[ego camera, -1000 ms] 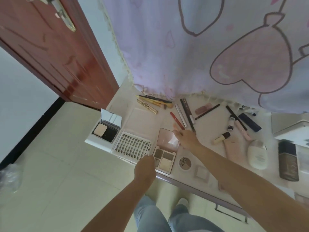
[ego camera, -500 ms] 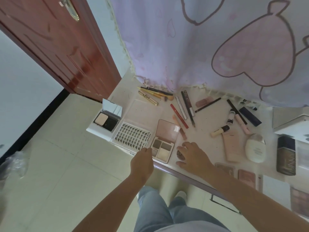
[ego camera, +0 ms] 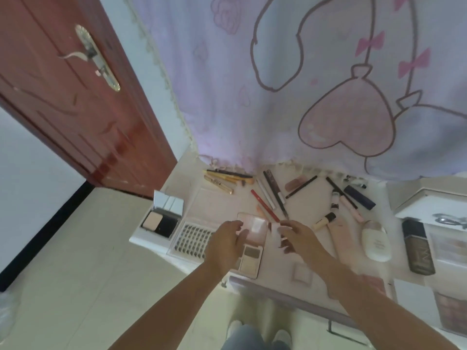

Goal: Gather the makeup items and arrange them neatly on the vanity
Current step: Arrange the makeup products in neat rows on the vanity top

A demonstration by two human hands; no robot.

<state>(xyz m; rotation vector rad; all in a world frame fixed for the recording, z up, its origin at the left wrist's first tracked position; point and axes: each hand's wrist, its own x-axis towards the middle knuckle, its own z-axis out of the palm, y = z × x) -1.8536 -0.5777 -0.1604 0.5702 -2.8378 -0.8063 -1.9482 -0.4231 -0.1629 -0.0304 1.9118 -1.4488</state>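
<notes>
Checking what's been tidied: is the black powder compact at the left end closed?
No, the black powder compact sits open with its mirrored lid raised.

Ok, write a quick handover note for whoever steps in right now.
Left hand is open over the open eyeshadow palette, not clearly gripping it.
Right hand pinches something small and blurred.
Lash tray and mirrored compact sit side by side at the vanity's left end.
Left to do: pencils, tubes and bottles lie scattered.
</notes>
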